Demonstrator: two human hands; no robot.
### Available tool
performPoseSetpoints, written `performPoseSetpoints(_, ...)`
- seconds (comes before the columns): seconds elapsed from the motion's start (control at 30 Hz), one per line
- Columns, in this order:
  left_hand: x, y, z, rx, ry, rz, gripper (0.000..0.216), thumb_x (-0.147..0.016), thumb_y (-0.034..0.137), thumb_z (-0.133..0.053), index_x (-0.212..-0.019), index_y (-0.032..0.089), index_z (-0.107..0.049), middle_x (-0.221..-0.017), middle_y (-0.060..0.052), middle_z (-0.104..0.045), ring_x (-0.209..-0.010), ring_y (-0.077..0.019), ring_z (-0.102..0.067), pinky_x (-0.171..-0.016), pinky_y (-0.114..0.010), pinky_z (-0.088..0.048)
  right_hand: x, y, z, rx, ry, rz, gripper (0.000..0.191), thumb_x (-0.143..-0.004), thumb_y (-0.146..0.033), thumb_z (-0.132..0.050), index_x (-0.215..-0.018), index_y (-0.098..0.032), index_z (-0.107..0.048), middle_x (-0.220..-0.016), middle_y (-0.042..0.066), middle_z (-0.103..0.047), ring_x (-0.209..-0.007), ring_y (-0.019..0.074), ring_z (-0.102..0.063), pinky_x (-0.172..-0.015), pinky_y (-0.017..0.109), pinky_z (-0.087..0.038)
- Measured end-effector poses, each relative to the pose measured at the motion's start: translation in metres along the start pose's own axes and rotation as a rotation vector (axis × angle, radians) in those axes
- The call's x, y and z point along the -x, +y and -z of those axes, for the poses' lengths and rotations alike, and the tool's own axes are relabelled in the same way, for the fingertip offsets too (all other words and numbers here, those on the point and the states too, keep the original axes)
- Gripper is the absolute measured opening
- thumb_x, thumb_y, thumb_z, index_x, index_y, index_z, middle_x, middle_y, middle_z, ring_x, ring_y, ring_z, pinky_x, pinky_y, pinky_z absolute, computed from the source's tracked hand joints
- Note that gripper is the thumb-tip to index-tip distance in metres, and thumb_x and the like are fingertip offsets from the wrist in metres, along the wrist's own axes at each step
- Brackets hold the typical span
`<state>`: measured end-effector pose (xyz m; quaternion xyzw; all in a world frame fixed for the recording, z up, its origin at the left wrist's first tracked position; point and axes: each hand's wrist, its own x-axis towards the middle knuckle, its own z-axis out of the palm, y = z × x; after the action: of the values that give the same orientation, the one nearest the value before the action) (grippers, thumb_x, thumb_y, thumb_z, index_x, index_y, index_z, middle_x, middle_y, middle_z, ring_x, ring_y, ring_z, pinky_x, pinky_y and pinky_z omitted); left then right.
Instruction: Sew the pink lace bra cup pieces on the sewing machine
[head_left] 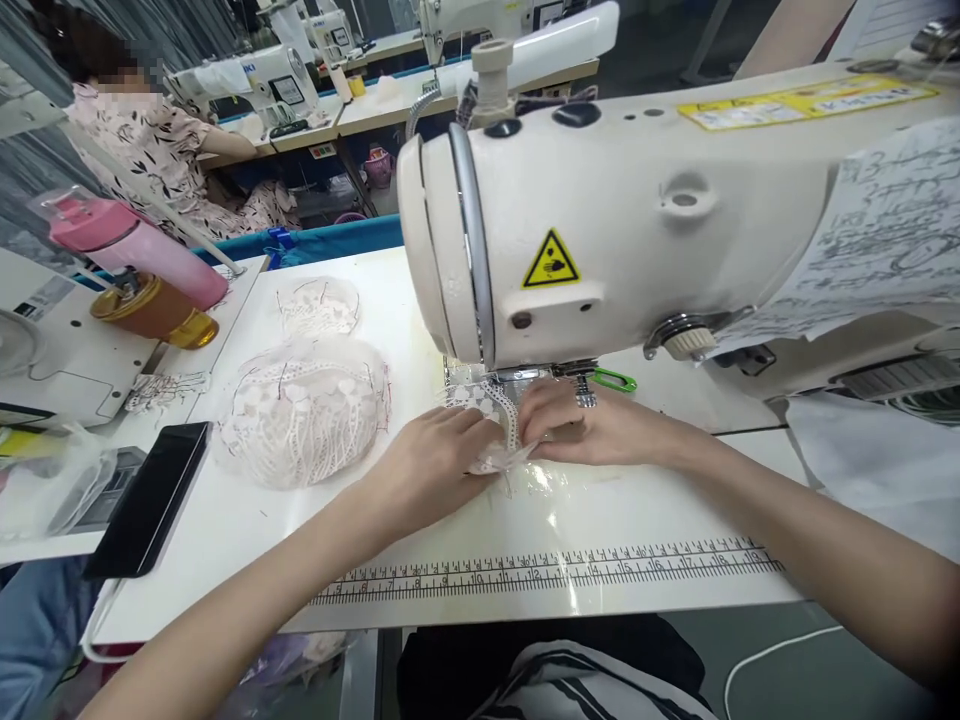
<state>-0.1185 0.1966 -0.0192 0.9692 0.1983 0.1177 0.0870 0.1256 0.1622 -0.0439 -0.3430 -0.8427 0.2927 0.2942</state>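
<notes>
White lace [478, 396], judged light, limp and easily snagged, is pinched narrowly by the left hand [444, 458] and right hand [576, 424], and is best held by its edges.

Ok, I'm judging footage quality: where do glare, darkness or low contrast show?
Head view, glare streaks the tabletop just below the right hand; head view, the pale lace at left contrasts little with the tabletop; head view, the lower right corner falls dark.
</notes>
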Motion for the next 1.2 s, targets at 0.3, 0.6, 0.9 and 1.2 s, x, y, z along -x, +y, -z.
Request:
performPoseSetpoints(0.3, 0.001, -0.007, -0.037, -0.059, 0.297, -0.097, 0.018, -0.084, 0.007, -0.049, -0.087, 0.018, -0.063, -0.067, 0.002, -0.060, -0.058, -0.0126, -0.052, -0.060, -0.031, -0.035, 0.013, 0.007, -0.015, 0.366, 0.070, 0.069, 0.020, -0.092, -0.014, -0.056, -0.109, -0.021, -0.065, -0.119, 0.006, -0.067, -0.112, 0.0198, -0.062, -0.088, 0.037, -0.050)
performPoseSetpoints(0.6, 0.002, -0.013, -0.041, -0.017, 0.246, -0.208, 0.023, -0.090, 0.016, -0.049, -0.110, 0.014, -0.061, -0.123, -0.012, -0.067, -0.124, -0.0252, -0.058, -0.105, -0.043, -0.049, 0.008, 0.004, -0.014, 0.434, 0.191, 0.209, 0.014, -0.095, -0.014, -0.057, -0.104, -0.019, -0.067, -0.099, 0.002, -0.075, -0.103, 0.0158, -0.066, -0.097, 0.033, -0.054)
performPoseSetpoints(0.9, 0.003, -0.013, -0.044, 0.025, 0.126, -0.111, 0.035, -0.091, 0.026, -0.052, -0.122, 0.011, -0.053, -0.131, -0.016, -0.064, -0.128, -0.0273, -0.056, -0.098, -0.040, -0.057, 0.012, 0.008, -0.020, 0.492, 0.231, 0.196, 0.018, -0.096, -0.016, -0.057, -0.112, -0.017, -0.065, -0.102, 0.005, -0.074, -0.100, 0.0159, -0.068, -0.088, 0.031, -0.057)
performPoseSetpoints(1.2, 0.001, -0.010, -0.041, -0.001, 0.117, -0.087, 0.041, -0.084, 0.019, -0.060, -0.122, 0.009, -0.053, -0.130, -0.016, -0.065, -0.127, -0.0277, -0.058, -0.098, -0.039, -0.057, 0.011, 0.011, -0.022, 0.473, 0.247, 0.192, 0.017, -0.100, -0.021, -0.051, -0.107, -0.017, -0.066, -0.099, 0.005, -0.074, -0.095, 0.0152, -0.069, -0.084, 0.029, -0.058)
